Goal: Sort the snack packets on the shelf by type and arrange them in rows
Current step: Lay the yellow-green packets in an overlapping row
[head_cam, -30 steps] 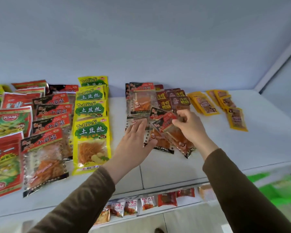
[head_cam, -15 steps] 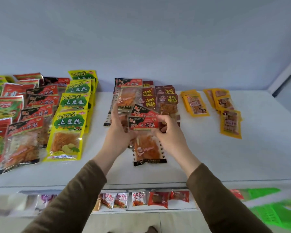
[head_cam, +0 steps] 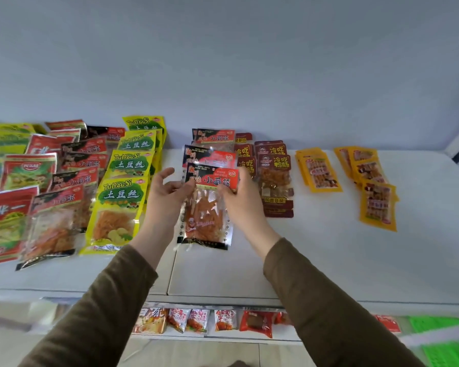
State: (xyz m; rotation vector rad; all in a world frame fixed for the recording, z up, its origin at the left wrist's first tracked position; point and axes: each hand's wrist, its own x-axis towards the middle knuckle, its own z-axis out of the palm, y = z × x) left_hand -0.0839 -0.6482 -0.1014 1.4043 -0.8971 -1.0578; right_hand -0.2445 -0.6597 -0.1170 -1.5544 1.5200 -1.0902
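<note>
White shelf (head_cam: 329,260) boards are carrying snack packets in type-sorted columns. Both hands are working the red-and-black strip packet (head_cam: 208,207) at the column's front: the right hand (head_cam: 243,205) is pinching its top corner, while the left hand (head_cam: 167,200) is touching its edge with loose fingers, seemingly squaring it with the matching packets behind.

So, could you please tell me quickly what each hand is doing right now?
Left hand: open, fingers spread, thumb touching the left edge of the red-topped packet.
Right hand: pinches that packet's upper right part.
</note>
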